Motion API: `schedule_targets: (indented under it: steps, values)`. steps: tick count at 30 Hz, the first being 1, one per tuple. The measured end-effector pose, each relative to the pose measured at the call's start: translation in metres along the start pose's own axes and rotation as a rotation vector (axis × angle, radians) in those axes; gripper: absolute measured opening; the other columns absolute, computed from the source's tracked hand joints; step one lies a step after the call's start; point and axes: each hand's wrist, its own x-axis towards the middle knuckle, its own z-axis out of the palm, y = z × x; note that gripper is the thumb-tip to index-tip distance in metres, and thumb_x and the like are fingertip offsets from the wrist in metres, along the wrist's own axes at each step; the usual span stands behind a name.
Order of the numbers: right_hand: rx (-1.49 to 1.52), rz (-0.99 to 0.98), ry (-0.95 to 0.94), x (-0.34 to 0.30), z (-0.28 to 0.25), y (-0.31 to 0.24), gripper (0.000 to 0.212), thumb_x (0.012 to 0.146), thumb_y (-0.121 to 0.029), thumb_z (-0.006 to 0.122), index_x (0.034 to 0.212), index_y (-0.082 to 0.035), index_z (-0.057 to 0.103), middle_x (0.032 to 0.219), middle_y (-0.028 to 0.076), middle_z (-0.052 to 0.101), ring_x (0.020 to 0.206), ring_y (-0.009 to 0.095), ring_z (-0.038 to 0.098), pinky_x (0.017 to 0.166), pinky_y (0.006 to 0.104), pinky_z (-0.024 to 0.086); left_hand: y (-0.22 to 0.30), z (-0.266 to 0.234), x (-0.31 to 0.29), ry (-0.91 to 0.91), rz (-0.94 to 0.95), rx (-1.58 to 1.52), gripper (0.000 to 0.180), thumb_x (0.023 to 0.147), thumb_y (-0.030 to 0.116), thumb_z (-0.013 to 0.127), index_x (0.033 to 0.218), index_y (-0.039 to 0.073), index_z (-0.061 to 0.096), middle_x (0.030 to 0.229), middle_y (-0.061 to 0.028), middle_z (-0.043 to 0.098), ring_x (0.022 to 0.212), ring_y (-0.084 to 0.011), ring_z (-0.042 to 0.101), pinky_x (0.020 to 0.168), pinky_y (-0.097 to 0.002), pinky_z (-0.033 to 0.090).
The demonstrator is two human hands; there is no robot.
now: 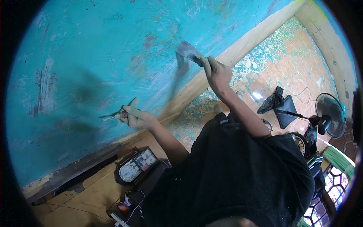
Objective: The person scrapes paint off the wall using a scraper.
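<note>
My right hand [219,75] is closed around a scraper [188,52] with a wide, flat grey blade. The blade is up against the turquoise wall [94,49], which is scratched and patchy with pale and reddish worn spots. Lower down and to the left, my left hand [137,117] is closed on a thin tool with a red handle [123,114]; its slim metal end points left, close to the wall. My palm hides most of its handle, so its exact kind does not show.
Turquoise paint flakes litter the tiled floor [261,64] beyond the wall's beige base strip [189,94]. On the right stand a fan [331,115] and a dark flat panel [286,113]. At lower left, a clock [129,171] and a framed photo [146,159] sit near brown cardboard [94,193].
</note>
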Motion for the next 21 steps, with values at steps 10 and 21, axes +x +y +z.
schedule_targets:
  steps: [10,21]
  values:
    - [-0.160,0.079,-0.016,-0.020,0.009,0.052,0.028,0.095,-0.032,0.056,0.078,-0.012,0.064,0.063,0.012,0.063,0.053,0.033,0.060,0.046,0.0411,0.042,-0.011,-0.001,-0.003,-0.064,0.035,0.015,0.054,0.104,0.026,0.038,0.073,0.000,0.074,0.064,-0.0079,0.064,0.077,-0.0260,0.050,0.111,-0.0491,0.024]
    - [-0.168,0.086,0.013,-0.016,0.014,0.075,0.030,0.096,-0.035,0.055,0.079,-0.011,0.063,0.063,0.015,0.061,0.054,0.035,0.059,0.047,0.0429,0.042,-0.007,-0.003,-0.002,-0.031,0.059,0.081,0.051,0.103,0.021,0.041,0.069,0.002,0.074,0.067,-0.0061,0.068,0.077,-0.0259,0.053,0.094,-0.0433,0.035]
